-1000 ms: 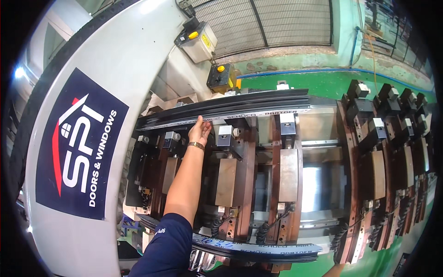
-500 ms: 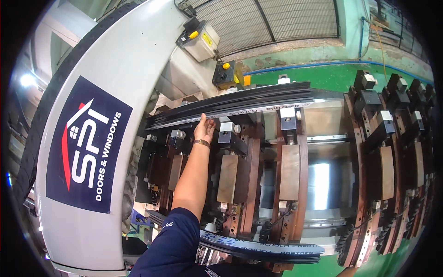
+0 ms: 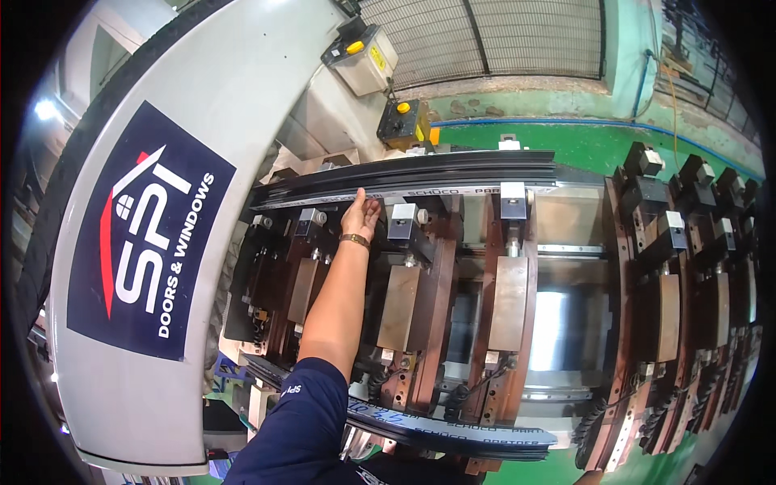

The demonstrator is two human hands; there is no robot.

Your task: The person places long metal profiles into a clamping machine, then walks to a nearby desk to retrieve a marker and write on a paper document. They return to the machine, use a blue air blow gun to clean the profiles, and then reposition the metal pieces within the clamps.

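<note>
My left hand (image 3: 360, 217) reaches up to the near side of a long dark aluminium profile (image 3: 404, 172). Its fingers are stretched out and touch the profile's lower edge, where a printed protective film strip runs. The profile lies crosswise on the far part of the machine bed, behind a row of clamps. One clamp (image 3: 404, 222) stands just right of my hand, and another clamp (image 3: 513, 202) overlaps the profile near its right end. Only a sliver of my right hand (image 3: 589, 478) shows at the lower edge, beside a rail end; its fingers are hidden.
A second film-covered profile (image 3: 453, 436) lies along the near side. More clamps on rails (image 3: 667, 291) stand at right. The machine's curved white cover (image 3: 267, 73) rises at left. Two boxes with yellow buttons (image 3: 404, 125) stand behind, before a mesh fence (image 3: 501, 36).
The far profile's right end has come slightly nearer, closer against the clamps. My left hand stays at its edge. The whole view has shifted a little.
</note>
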